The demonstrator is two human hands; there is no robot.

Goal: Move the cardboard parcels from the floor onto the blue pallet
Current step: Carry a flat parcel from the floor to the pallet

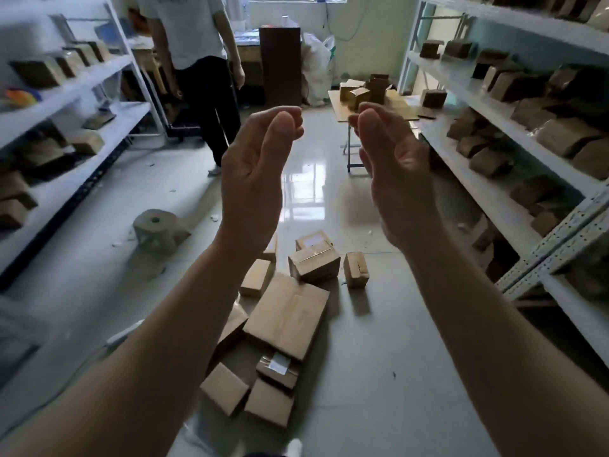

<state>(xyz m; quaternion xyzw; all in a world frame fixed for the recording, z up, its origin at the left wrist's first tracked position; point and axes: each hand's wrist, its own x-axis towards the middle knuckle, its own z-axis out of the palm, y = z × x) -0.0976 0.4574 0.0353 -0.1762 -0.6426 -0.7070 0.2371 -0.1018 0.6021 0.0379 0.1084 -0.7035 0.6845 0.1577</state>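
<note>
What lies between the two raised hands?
Nothing: in the head view the gap between left hand and right hand is bare; only floor shows beyond.

left shelving (99, 72) | right shelving (474, 183) | paper roll (158, 225) on floor | person (197, 61) standing | table (337, 105) beyond

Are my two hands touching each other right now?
Apart. The head view shows the left hand and right hand raised, palms facing, with the shiny floor plainly visible between them, even between the fingertips.
</note>
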